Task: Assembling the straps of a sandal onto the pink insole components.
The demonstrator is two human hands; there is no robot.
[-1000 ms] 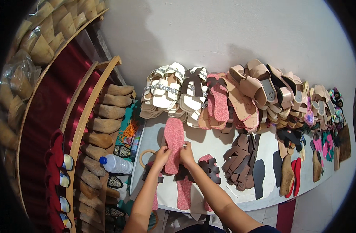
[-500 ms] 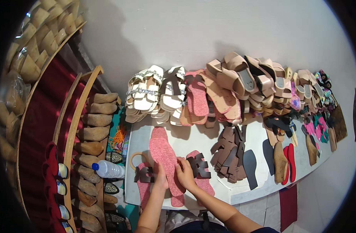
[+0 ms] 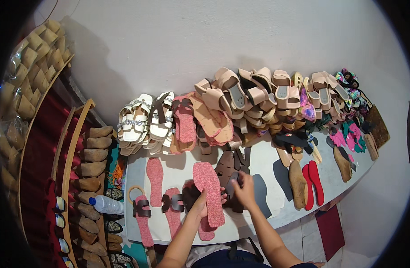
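Note:
My left hand (image 3: 198,205) grips a pink speckled sandal sole (image 3: 208,190) from its left edge, fingertips showing on the right side. My right hand (image 3: 245,192) is closed at the fingertips on a dark brown strap piece (image 3: 232,184), over a pile of brown cut straps (image 3: 226,168). To the left lie a bare pink sole (image 3: 155,181) and two pink soles with brown straps, the left strapped sole (image 3: 144,223) and the right strapped sole (image 3: 173,218). Behind the held sole, a third strapped one is mostly hidden.
White sandals (image 3: 138,117) and beige sandals (image 3: 229,91) are piled along the wall. Right of my hand are grey soles (image 3: 260,192), a wooden last (image 3: 297,185) and red soles (image 3: 315,183). A water bottle (image 3: 107,204) and a rack of lasts (image 3: 91,169) are on the left.
My right hand has left the pink sole and moved right to the brown straps. My left hand keeps the sole, now held more upright. The whole view has shifted to the right.

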